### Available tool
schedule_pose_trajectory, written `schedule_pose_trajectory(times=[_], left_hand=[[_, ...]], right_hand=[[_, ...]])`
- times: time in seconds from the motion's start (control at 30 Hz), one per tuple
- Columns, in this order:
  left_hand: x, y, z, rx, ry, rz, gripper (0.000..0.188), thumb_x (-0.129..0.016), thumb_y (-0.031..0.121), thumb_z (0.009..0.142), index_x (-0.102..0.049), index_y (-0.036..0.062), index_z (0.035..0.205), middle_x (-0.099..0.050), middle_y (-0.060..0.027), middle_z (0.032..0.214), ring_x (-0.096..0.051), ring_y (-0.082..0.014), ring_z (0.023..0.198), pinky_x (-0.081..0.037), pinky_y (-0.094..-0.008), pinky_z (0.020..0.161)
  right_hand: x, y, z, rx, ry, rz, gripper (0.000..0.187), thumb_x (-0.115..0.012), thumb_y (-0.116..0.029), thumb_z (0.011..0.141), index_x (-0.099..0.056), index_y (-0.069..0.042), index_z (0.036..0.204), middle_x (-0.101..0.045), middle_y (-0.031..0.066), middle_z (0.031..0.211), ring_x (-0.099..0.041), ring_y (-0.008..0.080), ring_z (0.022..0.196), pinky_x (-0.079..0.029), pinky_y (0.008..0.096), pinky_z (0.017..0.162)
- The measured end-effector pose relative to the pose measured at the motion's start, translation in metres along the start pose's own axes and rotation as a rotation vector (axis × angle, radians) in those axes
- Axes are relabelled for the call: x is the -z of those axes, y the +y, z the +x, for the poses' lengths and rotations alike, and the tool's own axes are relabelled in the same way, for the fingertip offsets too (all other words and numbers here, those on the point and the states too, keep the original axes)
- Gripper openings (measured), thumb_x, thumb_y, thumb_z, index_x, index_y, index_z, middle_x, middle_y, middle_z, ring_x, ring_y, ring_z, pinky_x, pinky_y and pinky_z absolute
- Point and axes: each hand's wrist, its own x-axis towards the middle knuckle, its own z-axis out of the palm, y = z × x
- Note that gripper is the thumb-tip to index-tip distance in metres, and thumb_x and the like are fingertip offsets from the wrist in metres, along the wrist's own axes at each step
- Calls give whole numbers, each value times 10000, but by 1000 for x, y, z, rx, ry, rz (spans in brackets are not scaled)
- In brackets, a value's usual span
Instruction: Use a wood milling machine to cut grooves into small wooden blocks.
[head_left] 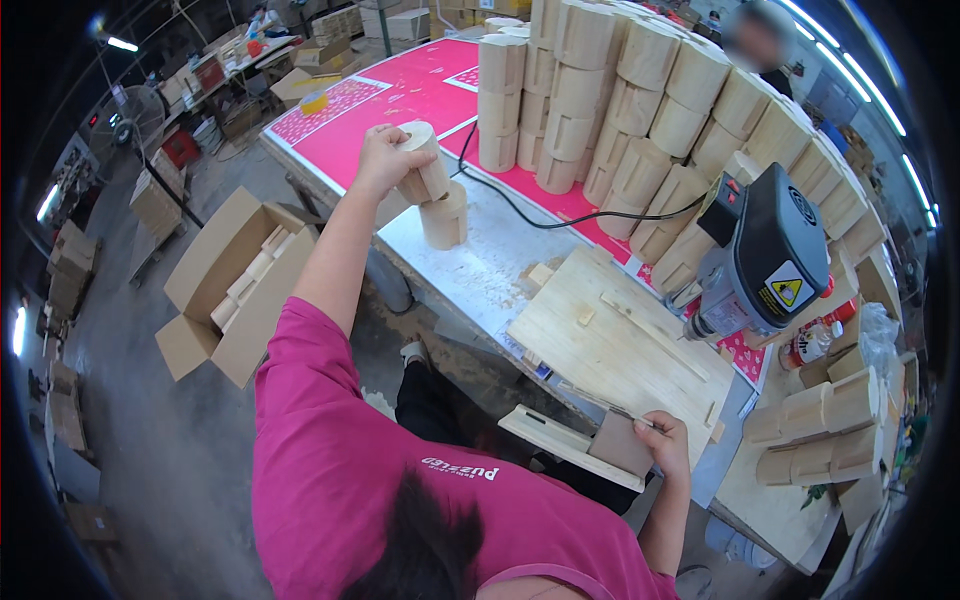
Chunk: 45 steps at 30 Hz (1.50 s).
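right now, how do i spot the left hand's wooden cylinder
On the pink-and-white worktable, look left of the stacked wooden cylinders. One cylinder stands apart there. The held cylinder is above it, the only one the left hand grips.

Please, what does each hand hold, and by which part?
Left hand: the upper wooden cylinder, by its top end. Right hand: apparently the brown flat piece, near its right edge; exact grip unclear.

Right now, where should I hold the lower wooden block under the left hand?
Probably around the curved side of the lower block, from the near side: it stands upright, the upper block in the left hand covers its top, and tall wooden stacks stand beyond.
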Motion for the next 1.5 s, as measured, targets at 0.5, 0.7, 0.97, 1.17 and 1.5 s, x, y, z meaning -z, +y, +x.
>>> schedule_pose_trajectory(times=[0.5,0.7,0.97,1.17,1.5], left_hand=[[-33,39,-1,-66,-158,273,496,-775,293,575,-536,5,901,-408,-171,1180,-442,-294,1104,-409,-366,909],[-43,73,56,-350,188,230,607,-762,383,623,-502,0,1015,-485,-175,1063,-471,-271,1024,-426,-369,831],[-146,167,100,-353,248,-67,848,-790,415,576,-407,-17,1197,-451,-196,1194,-454,-303,1120,-407,-359,904],[-201,196,100,-95,368,20,927,-780,421,556,-338,10,1260,-410,-202,1264,-405,-329,1181,-352,-421,975],[-191,186,94,-270,367,-337,828,-764,327,573,-365,-9,1216,-462,-201,1178,-468,-313,1099,-416,-390,909]], right_hand=[[2,-2,1,-84,-51,62,181,-712,-170,738,-636,-10,776,-559,-35,651,-456,41,585,-348,204,516],[3,-5,5,-65,-50,5,192,-716,-171,735,-649,-4,800,-594,-17,691,-494,55,637,-391,208,579],[3,-13,3,-88,-84,-4,145,-701,-120,755,-644,2,811,-577,-32,690,-479,33,638,-374,187,558],[1,-13,2,-89,-60,64,176,-696,-155,756,-654,4,817,-611,8,692,-521,64,656,-418,220,599],[1,-8,4,-32,-34,60,189,-693,-153,774,-643,5,863,-578,-23,721,-495,45,671,-399,201,592]])
